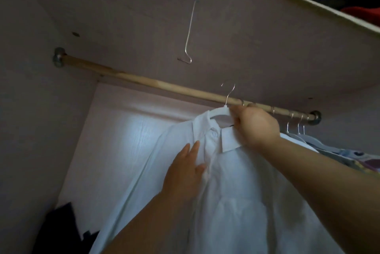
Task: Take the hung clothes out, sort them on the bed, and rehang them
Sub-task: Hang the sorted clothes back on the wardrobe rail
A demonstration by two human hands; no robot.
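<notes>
A white collared shirt [236,192] hangs on a white hanger [221,112] with a metal hook [229,93]. The hook sits in front of the wooden closet rod [144,81], its top above the rod. My right hand [255,126] grips the hanger's right shoulder just below the rod. My left hand [185,169] rests on the shirt's front below the collar, thumb pinching a fold of the fabric. More hangers [296,128] with clothes hang at the rod's right end, including a patterned garment [353,157].
A bent wire hook [190,27] dangles from the shelf underside above the rod. The upper shelf [320,5] holds dark and red folded clothes. Dark items [59,231] lie at the closet's lower left. The rod's left stretch carries nothing.
</notes>
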